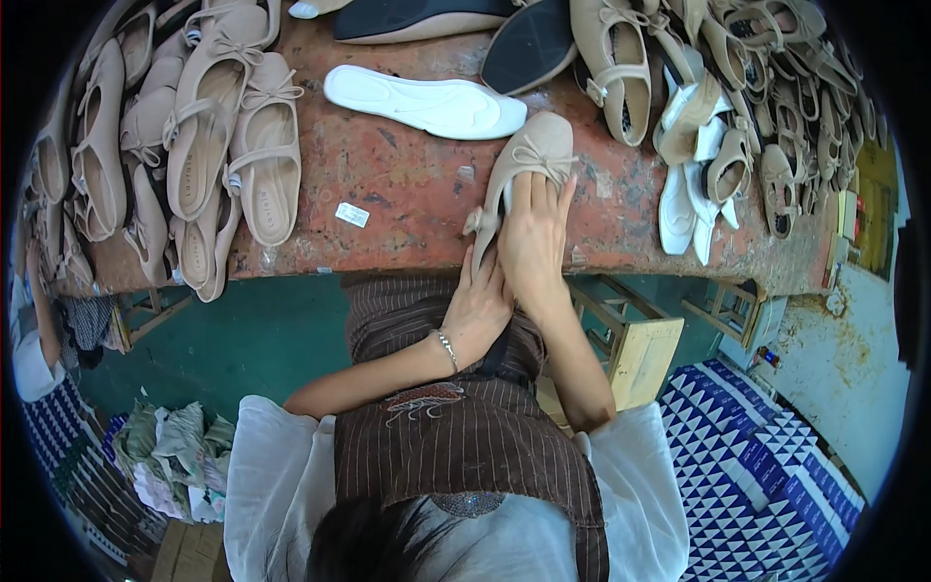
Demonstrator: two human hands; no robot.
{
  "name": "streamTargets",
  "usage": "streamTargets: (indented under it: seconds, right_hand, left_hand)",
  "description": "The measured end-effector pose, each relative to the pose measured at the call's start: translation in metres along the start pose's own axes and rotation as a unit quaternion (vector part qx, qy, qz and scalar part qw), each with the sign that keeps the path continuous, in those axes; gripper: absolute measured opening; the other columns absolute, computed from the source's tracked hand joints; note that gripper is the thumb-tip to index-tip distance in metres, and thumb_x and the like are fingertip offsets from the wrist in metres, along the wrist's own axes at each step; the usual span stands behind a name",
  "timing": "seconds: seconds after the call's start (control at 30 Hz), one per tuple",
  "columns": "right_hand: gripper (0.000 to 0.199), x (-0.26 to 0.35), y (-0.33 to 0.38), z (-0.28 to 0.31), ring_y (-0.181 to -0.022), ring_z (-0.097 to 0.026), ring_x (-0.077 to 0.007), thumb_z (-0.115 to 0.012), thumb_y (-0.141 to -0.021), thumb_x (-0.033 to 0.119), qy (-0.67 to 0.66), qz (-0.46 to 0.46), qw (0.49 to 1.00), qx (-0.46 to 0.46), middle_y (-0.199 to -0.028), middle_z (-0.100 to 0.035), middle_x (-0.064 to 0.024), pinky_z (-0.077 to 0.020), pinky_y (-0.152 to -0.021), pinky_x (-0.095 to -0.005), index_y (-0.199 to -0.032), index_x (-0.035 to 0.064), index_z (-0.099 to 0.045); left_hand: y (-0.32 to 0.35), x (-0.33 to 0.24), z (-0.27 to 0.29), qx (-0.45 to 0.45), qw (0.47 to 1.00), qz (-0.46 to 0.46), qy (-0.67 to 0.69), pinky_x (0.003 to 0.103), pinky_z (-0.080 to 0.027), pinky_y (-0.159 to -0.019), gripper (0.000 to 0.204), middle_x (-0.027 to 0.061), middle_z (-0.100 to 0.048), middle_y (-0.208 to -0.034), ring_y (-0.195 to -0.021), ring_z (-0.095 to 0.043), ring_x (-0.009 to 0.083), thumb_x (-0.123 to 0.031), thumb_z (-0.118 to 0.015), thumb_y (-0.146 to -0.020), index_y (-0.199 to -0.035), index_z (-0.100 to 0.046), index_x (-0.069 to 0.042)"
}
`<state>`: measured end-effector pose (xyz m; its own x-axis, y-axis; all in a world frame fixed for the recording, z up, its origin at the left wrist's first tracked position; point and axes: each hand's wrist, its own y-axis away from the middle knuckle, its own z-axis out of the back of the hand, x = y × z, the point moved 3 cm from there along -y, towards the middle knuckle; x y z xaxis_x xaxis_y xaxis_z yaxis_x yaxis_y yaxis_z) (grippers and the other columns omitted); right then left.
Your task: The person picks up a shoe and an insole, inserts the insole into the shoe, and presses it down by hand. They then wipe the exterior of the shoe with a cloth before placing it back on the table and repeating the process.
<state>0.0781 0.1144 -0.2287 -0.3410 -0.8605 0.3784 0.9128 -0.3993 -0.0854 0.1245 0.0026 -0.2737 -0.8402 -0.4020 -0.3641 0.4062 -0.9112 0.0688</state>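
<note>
A beige flat shoe [544,134] with a small bow points toe-away at the table's near edge, its strap and buckle on the left side. My right hand [532,242] reaches into its opening, fingers pushed in toward the toe and gripping the upper; the thumb is hidden. Around the heel end, my left hand [482,308] holds the shoe from below and to the left, fingers pointing up along it. What lies inside the shoe is covered by my right hand. Just beyond the toe, a white insole-shaped piece [427,102] lies flat on the table.
Finished-looking beige strap shoes [208,136] crowd the table's left side, with more shoes [776,107] heaped at right. Dark-soled shoes [529,48] lie at the back. White pieces [679,209] sit at right, a small label [352,214] at left. A wooden stool [640,359] stands below.
</note>
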Motion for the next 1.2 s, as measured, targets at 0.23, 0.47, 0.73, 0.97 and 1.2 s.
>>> streamTargets:
  seconds: [0.23, 0.47, 0.73, 0.97, 1.2]
  right_hand:
    - [0.026, -0.017, 0.000, -0.014, -0.103, -0.057, -0.0404, -0.056, -0.082, 0.003, 0.094, -0.002, 0.991, 0.091, -0.105, -0.058, -0.0214, -0.0198, -0.115, -0.0611, -0.106, -0.0055, -0.054]
    - [0.058, 0.003, 0.012, -0.004, -0.131, -0.046, -0.0453, -0.054, -0.083, 0.009, 0.074, 0.015, 0.988, 0.132, -0.140, -0.045, -0.0360, -0.0160, -0.117, -0.0595, -0.133, -0.0181, -0.043]
    - [0.058, 0.009, -0.013, 0.010, -0.127, -0.048, -0.0483, -0.053, -0.077, 0.001, 0.111, 0.017, 0.992, 0.062, -0.130, -0.050, -0.0384, -0.0126, -0.117, -0.0626, -0.131, -0.0173, -0.044]
    - [0.012, -0.018, -0.028, -0.022, -0.094, -0.063, -0.0355, -0.054, -0.078, 0.004, 0.190, -0.018, 0.967, 0.168, -0.090, -0.065, -0.0213, -0.0135, -0.115, -0.0645, -0.084, -0.0032, -0.062]
    - [0.017, -0.027, -0.037, 0.055, -0.092, -0.069, -0.0348, -0.063, -0.090, 0.015, -0.084, -0.086, 0.985, 0.125, -0.099, -0.070, -0.0229, -0.0536, -0.081, -0.0419, -0.098, 0.0059, -0.075]
  left_hand:
    - [-0.002, 0.000, 0.005, -0.001, 0.998, 0.008, -0.058, 0.060, -0.023, -0.116, 0.054, 0.0248, -0.046, -0.142, -0.140, -0.036, 0.0366, -0.022, -0.050, -0.089, -0.133, -0.051, 0.008]
    - [-0.002, 0.000, 0.002, 0.025, 0.999, 0.018, 0.042, 0.064, -0.020, -0.116, 0.054, 0.0218, -0.047, -0.142, -0.140, -0.034, 0.0395, -0.026, -0.054, -0.088, -0.134, -0.055, 0.002]
    - [-0.003, 0.002, 0.000, 0.033, 0.996, 0.017, 0.079, 0.058, -0.029, -0.115, 0.049, 0.0226, -0.051, -0.136, -0.134, -0.042, 0.0346, -0.019, -0.052, -0.086, -0.128, -0.057, 0.005]
    - [-0.002, 0.000, 0.009, -0.025, 0.999, 0.019, -0.028, 0.055, -0.031, -0.113, 0.053, 0.0208, -0.049, -0.141, -0.136, -0.041, 0.0312, -0.019, -0.049, -0.088, -0.135, -0.052, 0.006]
    - [-0.045, 0.011, 0.044, -0.139, 0.981, 0.090, 0.097, 0.057, -0.036, -0.104, 0.036, 0.0198, -0.055, -0.118, -0.122, -0.049, 0.0361, -0.016, -0.064, -0.079, -0.111, -0.059, 0.000]
